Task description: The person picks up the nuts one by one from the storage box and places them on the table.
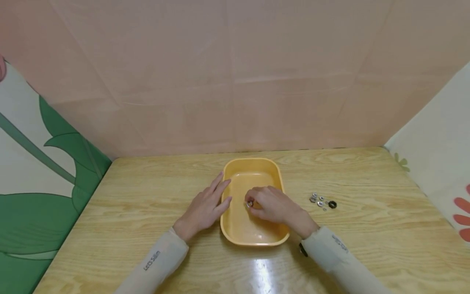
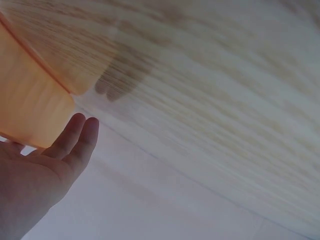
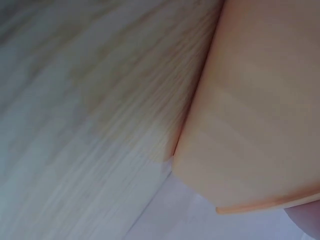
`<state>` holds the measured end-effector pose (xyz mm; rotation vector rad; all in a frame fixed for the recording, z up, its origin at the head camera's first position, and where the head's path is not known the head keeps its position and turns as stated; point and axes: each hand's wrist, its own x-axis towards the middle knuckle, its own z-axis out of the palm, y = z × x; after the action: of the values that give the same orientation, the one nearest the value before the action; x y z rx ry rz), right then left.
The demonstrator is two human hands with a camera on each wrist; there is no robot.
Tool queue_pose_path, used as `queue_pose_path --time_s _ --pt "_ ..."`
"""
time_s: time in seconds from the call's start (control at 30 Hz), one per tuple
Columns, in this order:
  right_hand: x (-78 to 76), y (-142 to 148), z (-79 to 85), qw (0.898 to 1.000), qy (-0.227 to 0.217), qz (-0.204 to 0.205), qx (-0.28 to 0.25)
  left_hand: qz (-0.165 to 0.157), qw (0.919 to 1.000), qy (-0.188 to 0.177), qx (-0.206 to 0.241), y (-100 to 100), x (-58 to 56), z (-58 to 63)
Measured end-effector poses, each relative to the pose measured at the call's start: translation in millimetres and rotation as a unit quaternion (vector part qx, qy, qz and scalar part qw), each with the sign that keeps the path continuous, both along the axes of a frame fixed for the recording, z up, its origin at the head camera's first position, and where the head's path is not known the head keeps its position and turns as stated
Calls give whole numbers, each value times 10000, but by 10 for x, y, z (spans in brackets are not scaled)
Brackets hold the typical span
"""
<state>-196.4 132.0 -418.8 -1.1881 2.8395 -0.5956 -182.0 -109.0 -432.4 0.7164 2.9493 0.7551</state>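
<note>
A yellow plastic basin (image 1: 255, 241) stands on the wooden table. My left hand (image 1: 203, 207) rests at its left rim, fingers fairly straight, with the fingertips and thumb reaching over the edge. In the left wrist view, two fingers of the left hand (image 2: 55, 160) extend along the outside of the basin wall (image 2: 30, 90). Over the basin's interior, my right hand (image 1: 273, 204) pinches a small silver ring-shaped metal piece (image 1: 250, 203) between thumb and curled fingers. The right wrist view shows mostly the basin's outer wall (image 3: 250, 110); the right hand's fingers are hidden there.
Right of the basin lies a loose group of small metal nuts and washers (image 1: 320, 203), with a black ring (image 1: 332, 204) at its right side. The wooden table (image 1: 158, 183) ends at a pink sheet (image 1: 183, 102) behind. Patterned panels flank both sides.
</note>
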Motion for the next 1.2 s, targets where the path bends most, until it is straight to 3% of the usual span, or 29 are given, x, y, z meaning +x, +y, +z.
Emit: queue_pose_path --time_s 0.37,0.8,1.2 --pt "14 41 45 9994 -187 149 -243 -14 10000 -1 16 4 2 -8" --pt "34 136 145 9995 -205 -81 -227 -22 10000 78 37 -3 0 -6" --pt "55 231 204 9994 64 -103 -312 -1 10000 -26 39 0 -2 5"
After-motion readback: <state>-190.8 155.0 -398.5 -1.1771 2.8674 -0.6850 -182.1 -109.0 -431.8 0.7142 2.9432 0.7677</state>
